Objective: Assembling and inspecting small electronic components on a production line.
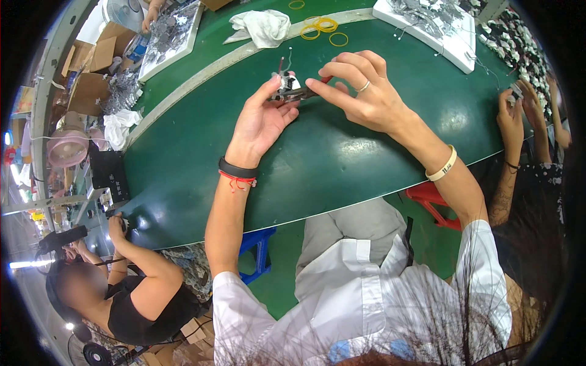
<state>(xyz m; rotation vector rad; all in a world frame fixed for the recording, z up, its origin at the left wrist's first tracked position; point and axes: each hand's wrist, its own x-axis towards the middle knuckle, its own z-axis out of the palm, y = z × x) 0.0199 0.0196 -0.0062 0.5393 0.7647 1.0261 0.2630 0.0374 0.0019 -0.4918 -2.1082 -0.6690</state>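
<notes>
My left hand [264, 119] is closed round a small black-and-white part [287, 85], palm up, above the green table. Thin wires stick up from the part, one of them reddish. Coming in from the right, my right hand [360, 91] grips a slim dark tool [306, 93] with a hint of red by the fingers. Its tip reaches the part in my left hand; its exact kind is hard to make out, as the fingers cover much of it.
Yellow rubber bands [320, 25] and a white cloth [261, 27] lie beyond my hands on the green table [342, 165]. White trays of metal parts [427, 27] stand at both far sides. Co-workers sit left and right. A red stool [433, 204] and a blue stool [259, 253] are below.
</notes>
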